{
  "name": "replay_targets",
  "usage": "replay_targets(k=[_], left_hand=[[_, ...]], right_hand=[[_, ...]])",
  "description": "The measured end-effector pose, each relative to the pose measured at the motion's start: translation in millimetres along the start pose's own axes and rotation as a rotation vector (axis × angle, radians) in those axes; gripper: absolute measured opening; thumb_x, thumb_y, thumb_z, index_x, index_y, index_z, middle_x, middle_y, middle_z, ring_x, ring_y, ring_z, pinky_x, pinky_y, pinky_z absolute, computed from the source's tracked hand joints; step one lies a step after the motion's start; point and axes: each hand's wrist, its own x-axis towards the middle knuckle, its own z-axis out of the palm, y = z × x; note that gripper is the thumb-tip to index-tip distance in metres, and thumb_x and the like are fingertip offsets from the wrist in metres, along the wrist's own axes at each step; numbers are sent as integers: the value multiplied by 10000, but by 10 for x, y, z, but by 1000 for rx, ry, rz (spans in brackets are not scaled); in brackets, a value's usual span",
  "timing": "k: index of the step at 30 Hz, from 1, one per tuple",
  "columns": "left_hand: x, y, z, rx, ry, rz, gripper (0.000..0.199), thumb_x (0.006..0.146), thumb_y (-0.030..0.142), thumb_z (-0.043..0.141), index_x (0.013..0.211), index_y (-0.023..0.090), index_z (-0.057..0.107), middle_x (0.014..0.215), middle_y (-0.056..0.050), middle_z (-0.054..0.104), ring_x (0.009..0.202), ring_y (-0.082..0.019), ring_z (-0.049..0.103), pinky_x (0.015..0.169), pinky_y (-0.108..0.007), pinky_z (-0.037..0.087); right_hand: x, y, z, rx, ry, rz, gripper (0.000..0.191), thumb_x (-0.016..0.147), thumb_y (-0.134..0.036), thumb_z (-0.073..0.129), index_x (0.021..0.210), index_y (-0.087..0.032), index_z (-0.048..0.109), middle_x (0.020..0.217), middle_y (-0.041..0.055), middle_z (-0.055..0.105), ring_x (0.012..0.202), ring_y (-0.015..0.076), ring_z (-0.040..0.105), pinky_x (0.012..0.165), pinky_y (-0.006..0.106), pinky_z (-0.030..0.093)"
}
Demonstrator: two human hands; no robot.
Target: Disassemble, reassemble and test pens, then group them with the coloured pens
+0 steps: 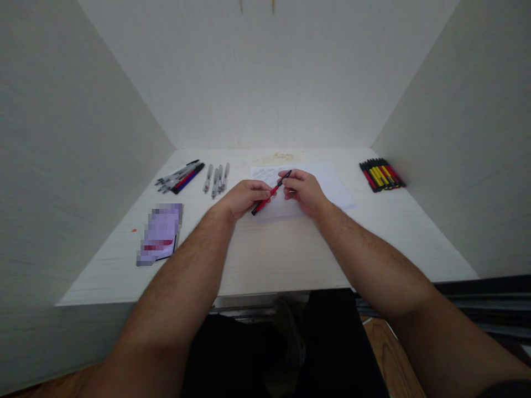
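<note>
A red pen with black ends (274, 189) is held at a slant above white paper sheets (332, 185), its upper end toward the right. My left hand (245, 199) grips the red barrel between thumb and fingers. At the pen's upper black end, the fingertips of my right hand (306, 192) are closed on it. Part of the paper beneath my hands carries handwriting or scribbles, too blurred to read.
Left of my hands lie several clear pens (215, 181) and a pile of mixed pens (181, 177). A pixelated purple booklet or packet (161, 232) is nearer. Red and yellow pens (381, 175) line the right. Walls enclose the white table (265, 265).
</note>
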Motion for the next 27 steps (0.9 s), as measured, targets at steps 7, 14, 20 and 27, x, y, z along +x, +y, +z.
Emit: replay_targets(k=[7, 14, 20, 27], left_hand=[[7, -12, -8, 6, -10, 11, 163, 625, 211, 761, 737, 121, 683, 597, -15, 612, 469, -81, 493, 439, -212, 336], [13, -18, -19, 40, -14, 23, 157, 635, 216, 753, 736, 119, 682, 585, -10, 595, 470, -83, 486, 435, -215, 334], [15, -17, -21, 36, -22, 24, 157, 642, 221, 760, 731, 119, 680, 595, -12, 602, 466, -79, 483, 431, -215, 329], [16, -13, -15, 22, -10, 11, 154, 640, 207, 761, 738, 116, 685, 622, -17, 618, 479, -80, 495, 437, -211, 332]], right_hand=[[-9, -27, 8, 14, 5, 9, 234, 643, -204, 704, 877, -185, 700, 809, 5, 690, 556, 65, 516, 509, 211, 454], [11, -8, -1, -8, 8, 5, 184, 654, -220, 717, 831, -179, 685, 654, -23, 628, 524, 70, 513, 505, 209, 446], [15, 12, 3, -45, 34, -14, 197, 667, -304, 763, 752, -175, 641, 573, -39, 576, 501, 75, 511, 486, 207, 444], [-3, -3, 34, -128, 72, -5, 355, 656, -429, 804, 680, -188, 544, 530, -36, 567, 482, 85, 517, 452, 203, 432]])
